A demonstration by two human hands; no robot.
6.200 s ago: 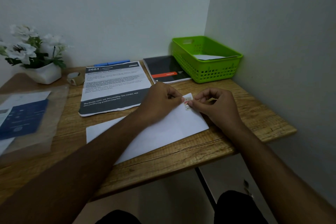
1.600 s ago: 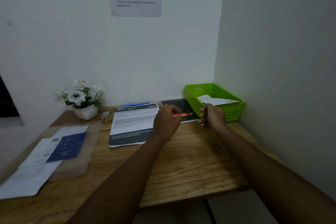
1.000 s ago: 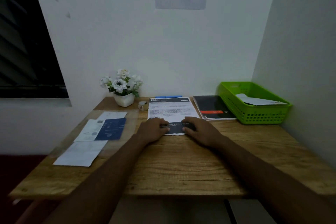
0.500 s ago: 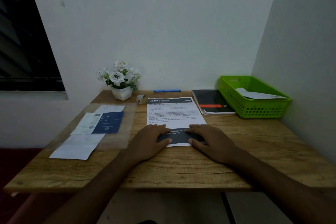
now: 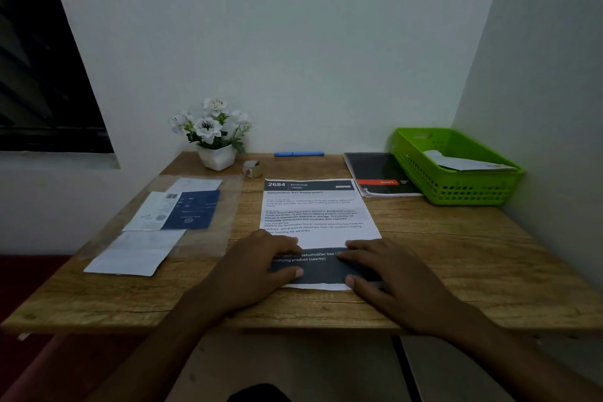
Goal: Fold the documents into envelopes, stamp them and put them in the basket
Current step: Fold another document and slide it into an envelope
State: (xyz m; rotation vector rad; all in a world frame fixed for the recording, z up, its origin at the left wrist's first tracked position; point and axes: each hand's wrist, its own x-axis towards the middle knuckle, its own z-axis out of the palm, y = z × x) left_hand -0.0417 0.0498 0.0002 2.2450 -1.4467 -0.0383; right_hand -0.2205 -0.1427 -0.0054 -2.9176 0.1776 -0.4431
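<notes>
So one round of the task looks closed and the next has opened. Six seconds back both hands were pinching a stamp onto a white envelope in front of the person; that envelope now lies inside the green basket at the far right corner of the surface, leaning on what seems to be another sheet or envelope beneath it. The hands have since left the basket and come down on the printed document, which has slid a little nearer the person than it lay a second ago, away from the blue pen by the wall. The left hand and the right hand rest flat on the dark band at the sheet's near end, fingers stretched out and pressing. The thumbs sit near the bottom edge and nothing is gripped or pinched. The paper lies unfolded and flat, so the fold is not yet begun, and the likely next move is to lift that near edge and turn it over toward the heading. What look like spare envelopes wait at the left, partly under a clear sleeve, well apart from the sheet, so one must be fetched once the folding is done.
</notes>
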